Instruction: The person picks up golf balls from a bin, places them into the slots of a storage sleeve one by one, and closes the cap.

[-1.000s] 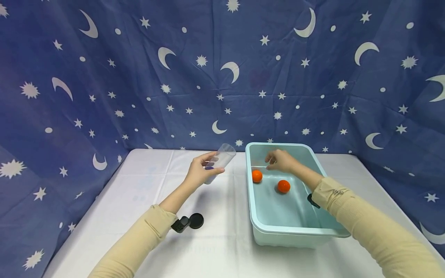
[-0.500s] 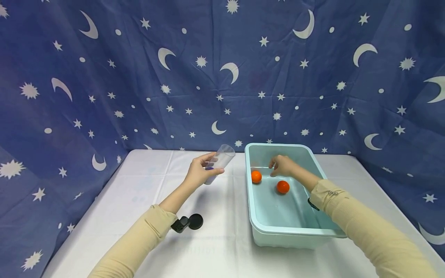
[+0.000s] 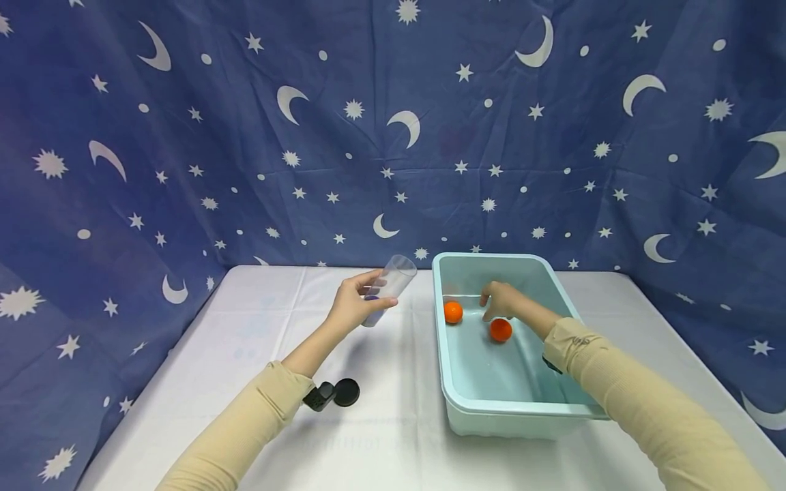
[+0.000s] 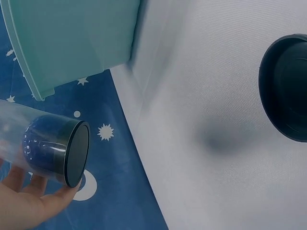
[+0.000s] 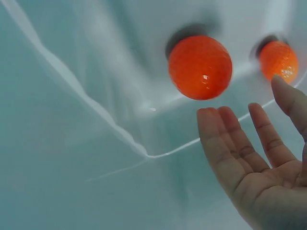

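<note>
My left hand (image 3: 356,303) grips a clear plastic tube (image 3: 398,273), tilted with its mouth toward the bin. At the tube's lower end sits a dark blue ball (image 4: 41,146), just above a dark round base (image 4: 77,153). Inside the light blue bin (image 3: 457,395) my right hand (image 3: 505,300) hovers with fingers extended and nothing held. Just in front of its fingertips in the right wrist view lies a red-orange ball (image 5: 200,67). Another orange ball (image 3: 453,312) rests by the bin's left wall, near the thumb in the right wrist view.
A black round lid (image 3: 346,392) lies on the white-covered table (image 3: 381,443) near my left wrist. Behind the table hangs a blue curtain (image 3: 344,136) with moons and stars. The bin's raised rim surrounds my right hand.
My right hand has moved right and a little toward me inside the bin, closer to the red-orange ball, and its fingers have spread. The left hand keeps the tube nearly still.
</note>
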The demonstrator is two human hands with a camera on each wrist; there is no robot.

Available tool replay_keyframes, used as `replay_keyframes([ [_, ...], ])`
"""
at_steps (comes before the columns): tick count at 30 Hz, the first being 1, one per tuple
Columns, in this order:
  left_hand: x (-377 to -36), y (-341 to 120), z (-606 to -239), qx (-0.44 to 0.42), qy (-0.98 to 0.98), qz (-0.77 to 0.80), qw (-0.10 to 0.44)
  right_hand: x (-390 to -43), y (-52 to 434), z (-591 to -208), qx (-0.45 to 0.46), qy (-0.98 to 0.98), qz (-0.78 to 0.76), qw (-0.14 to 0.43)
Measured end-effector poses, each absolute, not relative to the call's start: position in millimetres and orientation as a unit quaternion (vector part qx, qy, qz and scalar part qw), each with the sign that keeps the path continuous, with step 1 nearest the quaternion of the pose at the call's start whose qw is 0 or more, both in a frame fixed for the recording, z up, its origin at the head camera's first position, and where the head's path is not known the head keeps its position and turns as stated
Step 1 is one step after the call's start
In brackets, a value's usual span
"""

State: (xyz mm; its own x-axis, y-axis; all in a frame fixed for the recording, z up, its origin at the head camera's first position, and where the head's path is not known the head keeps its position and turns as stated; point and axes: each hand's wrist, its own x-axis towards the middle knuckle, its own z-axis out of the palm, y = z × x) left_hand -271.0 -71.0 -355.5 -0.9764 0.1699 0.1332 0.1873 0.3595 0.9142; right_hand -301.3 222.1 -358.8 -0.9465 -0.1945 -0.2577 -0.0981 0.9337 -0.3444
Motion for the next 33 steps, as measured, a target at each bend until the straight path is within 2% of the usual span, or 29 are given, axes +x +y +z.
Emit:
replay_keyframes([
  [14,-271,-69,-355,-0.110,-0.829,-0.548,0.004,-296,224,-368,-0.008,0.971,-0.166,0.170],
  [33,-271,-69,-355,-0.122,-0.825,-0.552,0.005,-296,226,-380,-0.026,0.975,-0.143,0.165],
])
